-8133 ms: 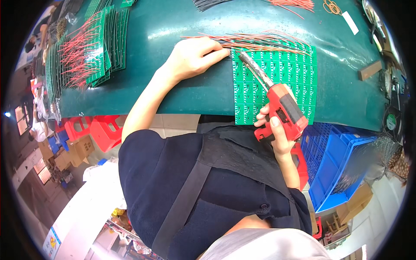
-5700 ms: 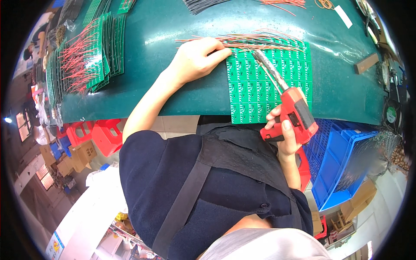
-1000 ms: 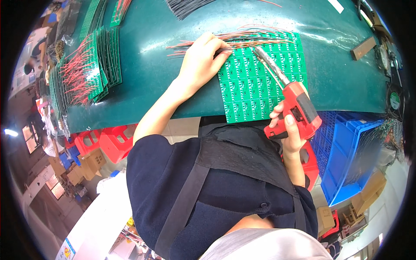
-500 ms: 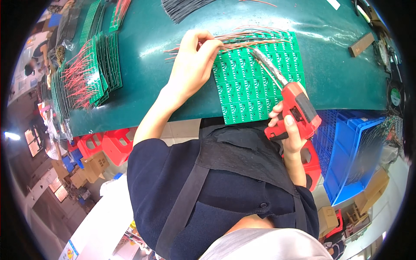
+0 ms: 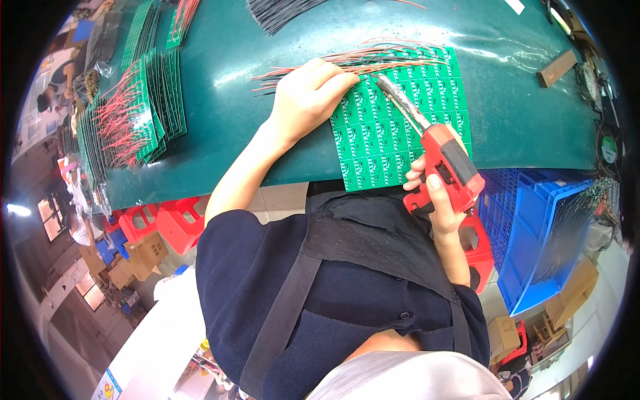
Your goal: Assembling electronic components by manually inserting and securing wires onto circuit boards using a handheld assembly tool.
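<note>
The left hand [image 5: 308, 100] is lying palm down on the tabletop [image 5: 247, 127], fingers together and reaching onto the upper left corner of the green panel [image 5: 393, 127]; it is pressing flat, gripping nothing that can be made out. The panel, a sheet of small circuit boards, is sitting at the near edge of the tabletop, its lower edge overhanging toward the person. Red and black wires [image 5: 360, 61] are fanning along its far edge, running under the left fingertips. The right hand [image 5: 437, 197] is wrapping tight around the grip of a red tool [image 5: 448, 165], pistol-shaped, with its long metal tip [image 5: 399, 103] slanting up and left over the panel and ending just beside the left fingers; whether the tip is touching the board cannot be told. Toward the left edge of the tabletop, a stack of boards [image 5: 143, 113] with red leads is lying fanned out. A bundle of black wires [image 5: 283, 12] is resting at the far edge, and a small brown block [image 5: 557, 68] is sitting toward the right corner. Below the table's right side, a blue crate [image 5: 533, 233] is standing.
</note>
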Demonstrator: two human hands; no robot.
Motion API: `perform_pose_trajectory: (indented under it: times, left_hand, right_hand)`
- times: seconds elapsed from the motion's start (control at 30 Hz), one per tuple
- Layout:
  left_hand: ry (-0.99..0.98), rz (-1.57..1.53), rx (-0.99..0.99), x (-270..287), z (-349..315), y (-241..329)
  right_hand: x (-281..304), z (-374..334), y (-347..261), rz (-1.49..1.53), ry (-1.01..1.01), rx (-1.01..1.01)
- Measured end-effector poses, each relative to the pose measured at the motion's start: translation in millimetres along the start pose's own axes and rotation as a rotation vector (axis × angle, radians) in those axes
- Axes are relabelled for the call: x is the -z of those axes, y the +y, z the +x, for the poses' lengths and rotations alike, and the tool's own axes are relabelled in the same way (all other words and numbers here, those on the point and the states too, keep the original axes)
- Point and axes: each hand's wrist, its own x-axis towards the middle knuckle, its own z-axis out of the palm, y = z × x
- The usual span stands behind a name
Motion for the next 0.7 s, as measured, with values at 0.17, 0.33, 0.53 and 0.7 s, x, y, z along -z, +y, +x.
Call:
perform_pose_trajectory:
  times: [0.17, 0.33, 0.53, 0.7]
  left_hand:
    - [-0.009, 0.002, 0.038, -1.2, -2.9, 1.1]
    - [-0.015, 0.011, 0.056, -1.1, -3.4, 1.7]
    - [-0.002, 0.036, 0.050, -3.9, -4.0, 1.8]
    - [-0.003, 0.062, 0.036, -3.9, -4.1, 2.0]
  right_hand:
    - [-8.8, 2.6, -3.7, -0.074, 0.064, -0.050]
    - [-11.4, 3.6, -4.2, -0.075, 0.082, -0.040]
    - [1.5, -0.8, 1.1, -0.060, 0.015, -0.110]
    - [2.0, 1.8, 1.9, 0.008, 0.019, 0.032]
